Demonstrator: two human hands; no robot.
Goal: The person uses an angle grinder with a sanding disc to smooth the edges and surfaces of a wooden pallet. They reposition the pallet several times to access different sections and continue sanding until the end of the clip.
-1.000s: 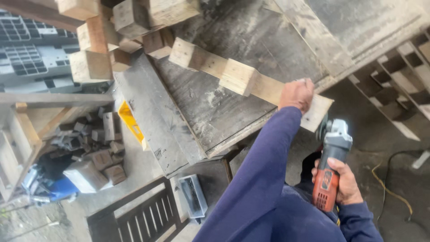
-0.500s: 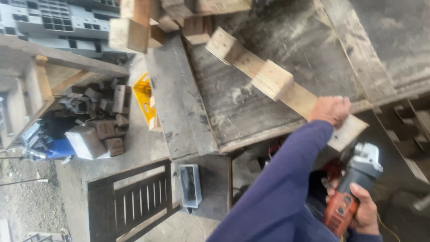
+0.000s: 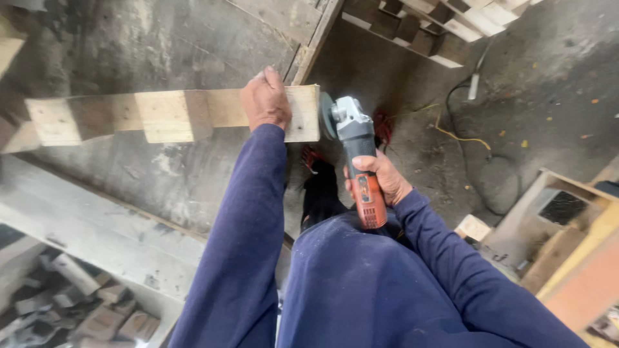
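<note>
A long pale wooden piece (image 3: 174,115) with blocks fixed along it lies across a dark, worn workbench (image 3: 161,38). My left hand (image 3: 265,100) presses down on it close to its right end, which juts past the bench edge. My right hand (image 3: 379,180) grips an angle grinder (image 3: 356,151) with a grey head and an orange-red body. Its disc sits right against the end face of the wooden piece. Both of my arms are in dark blue sleeves.
A grey plank (image 3: 90,225) leans along the bench's near side. Wood offcuts (image 3: 90,309) lie in a heap at lower left. A slatted wooden frame (image 3: 438,26) is at top right, a yellow cable (image 3: 454,132) crosses the concrete floor, and wooden boxes (image 3: 567,238) stand at right.
The view has swung right and closer. My right hand has lifted the grinder from beside my body up to the end of the wooden piece. My left hand still holds the wood down.
</note>
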